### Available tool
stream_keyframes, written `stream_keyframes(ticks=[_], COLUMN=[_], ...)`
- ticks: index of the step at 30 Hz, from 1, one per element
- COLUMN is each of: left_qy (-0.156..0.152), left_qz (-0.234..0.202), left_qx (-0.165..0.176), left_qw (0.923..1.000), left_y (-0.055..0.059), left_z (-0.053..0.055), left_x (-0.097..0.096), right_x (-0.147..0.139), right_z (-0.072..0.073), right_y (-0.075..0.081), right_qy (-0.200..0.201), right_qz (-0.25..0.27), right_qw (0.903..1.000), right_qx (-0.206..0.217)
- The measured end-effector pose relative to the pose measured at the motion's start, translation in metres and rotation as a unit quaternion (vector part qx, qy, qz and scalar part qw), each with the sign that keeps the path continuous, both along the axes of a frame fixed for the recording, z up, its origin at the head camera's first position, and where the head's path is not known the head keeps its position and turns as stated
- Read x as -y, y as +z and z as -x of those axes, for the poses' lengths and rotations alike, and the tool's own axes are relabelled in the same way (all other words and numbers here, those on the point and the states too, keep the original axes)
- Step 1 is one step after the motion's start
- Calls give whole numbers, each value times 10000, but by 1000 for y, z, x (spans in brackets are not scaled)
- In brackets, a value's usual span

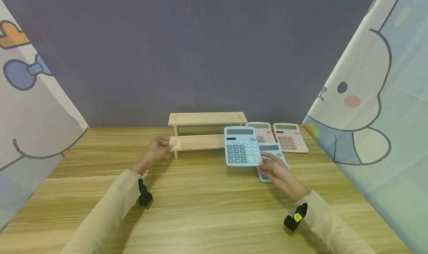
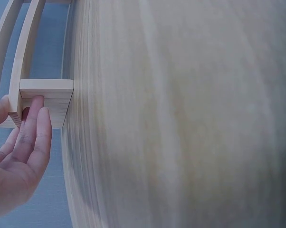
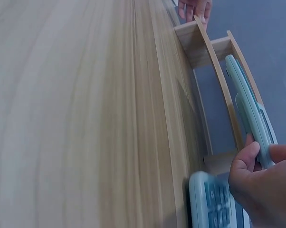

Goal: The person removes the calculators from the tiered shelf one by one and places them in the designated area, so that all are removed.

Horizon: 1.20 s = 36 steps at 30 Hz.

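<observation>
My right hand [image 1: 280, 175] pinches a light blue calculator [image 1: 240, 138] by its lower right corner, thumb on one face and fingers on the other in the right wrist view. The calculator is raised, its keys facing me, and overlaps the right end of a two-tier wooden shelf [image 1: 197, 142]. With my left hand [image 1: 155, 152] I grip the left end of the shelf's lower board, thumb over it and fingers beneath, beside the end support [image 2: 52, 102]. A second blue calculator [image 1: 270, 147] lies on the table under my right hand, partly hidden by it.
Two pink calculators, a left one [image 1: 260, 126] and a right one [image 1: 290, 138], lie at the shelf's right. A dark wall panel [image 1: 200, 53] stands behind the wooden table [image 1: 187, 209]. Cartoon-printed cloths hang on the left [image 1: 43, 109] and right [image 1: 398, 142].
</observation>
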<state>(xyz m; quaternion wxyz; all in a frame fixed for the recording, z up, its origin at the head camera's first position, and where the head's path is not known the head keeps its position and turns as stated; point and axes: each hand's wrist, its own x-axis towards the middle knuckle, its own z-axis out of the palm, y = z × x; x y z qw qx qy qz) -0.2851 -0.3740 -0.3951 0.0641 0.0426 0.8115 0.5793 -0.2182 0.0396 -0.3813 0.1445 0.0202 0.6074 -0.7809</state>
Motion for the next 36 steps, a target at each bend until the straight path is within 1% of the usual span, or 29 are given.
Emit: stream_keyframes(ticks=[2, 9, 15, 23, 29, 36], left_qy=[8, -1, -30, -64, -72, -46], left_qz=[-14, -39, -73, -58, -43, -71], left_qx=[-3, -24, -50, -74, -86, -76], left_qw=[10000, 10000, 10000, 9999, 9999, 9999], left_y=[0, -1, -1, -1, -2, -2], left_z=[0, 0, 0, 1, 1, 0], left_x=[0, 0, 1, 1, 1, 1], right_x=[-4, -21, -38, -59, -75, -90], right_z=[-1, -2, -4, -7, -7, -6], right_y=[0, -2, -4, -4, -8, -11], right_qy=[-30, 110, 55, 125, 355, 631], right_qz=[11, 137, 81, 172, 469, 624], right_qw=[10000, 9998, 9999, 9993, 9968, 9932], right_qx=[-23, -117, -103, -295, -541, -758])
